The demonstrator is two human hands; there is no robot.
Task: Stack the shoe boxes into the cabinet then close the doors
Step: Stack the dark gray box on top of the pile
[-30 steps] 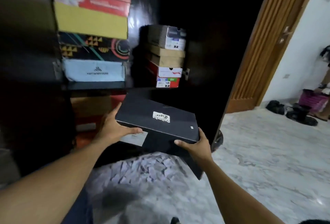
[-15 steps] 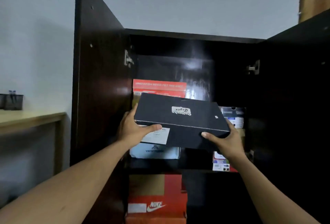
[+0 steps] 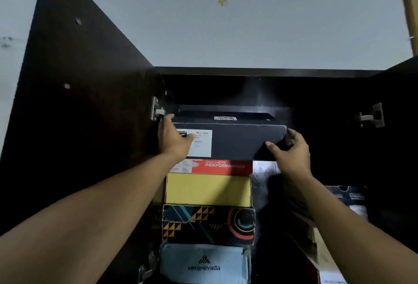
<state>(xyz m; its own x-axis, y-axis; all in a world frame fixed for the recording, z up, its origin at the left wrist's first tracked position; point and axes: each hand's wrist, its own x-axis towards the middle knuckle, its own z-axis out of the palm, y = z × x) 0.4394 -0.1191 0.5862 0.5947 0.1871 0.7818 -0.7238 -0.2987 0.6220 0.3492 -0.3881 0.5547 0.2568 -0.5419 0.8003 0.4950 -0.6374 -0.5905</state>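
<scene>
Black cardboard shoe box [image 3: 239, 142] is gripped at both ends by left hand [image 3: 174, 140] and right hand [image 3: 293, 151]. It is kept level, presumably to seat squarely on red-and-yellow cardboard box [image 3: 208, 190] at left edge of dark wooden cabinet [image 3: 271, 71].

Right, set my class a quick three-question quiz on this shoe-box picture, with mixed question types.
1. True or false: the left hand and right hand both hold the black box.
2. The lid directly below it is: A) red B) green C) white.
3. Fill in: the cabinet doors are ____.
Key: 1 true; 2 A; 3 open.
</scene>
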